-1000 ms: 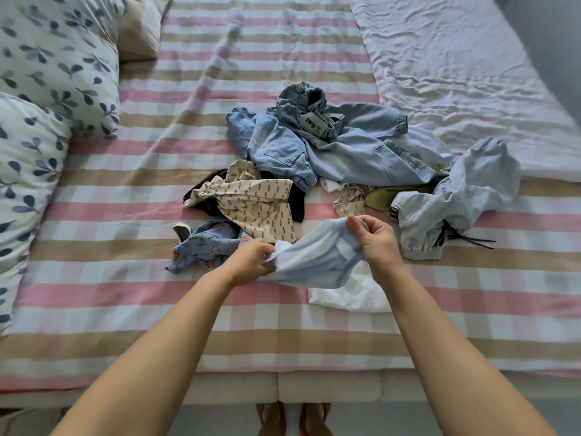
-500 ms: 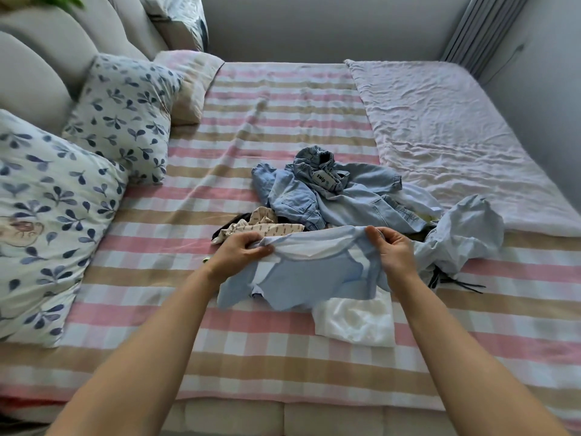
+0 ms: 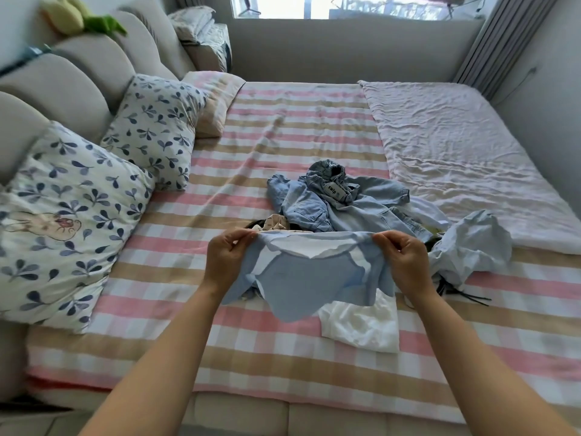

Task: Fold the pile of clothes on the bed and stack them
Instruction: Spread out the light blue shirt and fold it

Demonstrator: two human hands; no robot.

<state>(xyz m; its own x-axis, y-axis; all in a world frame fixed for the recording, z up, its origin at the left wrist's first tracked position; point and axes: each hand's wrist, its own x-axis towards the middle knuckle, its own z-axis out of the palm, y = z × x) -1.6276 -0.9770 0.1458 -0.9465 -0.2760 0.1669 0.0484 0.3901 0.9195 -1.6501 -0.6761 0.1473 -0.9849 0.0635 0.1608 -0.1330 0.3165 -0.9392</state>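
I hold a light blue and white garment [image 3: 308, 278] up above the bed, stretched between both hands. My left hand [image 3: 228, 258] pinches its top left edge and my right hand [image 3: 405, 261] pinches its top right edge. Its lower part hangs down over a white garment [image 3: 361, 325] that lies on the striped sheet [image 3: 251, 344]. Behind it sits the pile: denim clothes [image 3: 339, 202], a beige patterned piece [image 3: 276, 223] partly hidden, and a pale blue crumpled garment [image 3: 471, 243] with a dark drawstring at the right.
Leaf-print pillows [image 3: 72, 221] line the left side against a padded headboard [image 3: 81, 77]. A pale pink crumpled blanket [image 3: 456, 146] covers the bed's right part. Striped sheet stretches behind the pile. The mattress edge [image 3: 283, 416] is right below my arms.
I have lifted the blue and white garment off the bed and spread it wider between my hands. My head has tilted up, so more of the bed and the window show.
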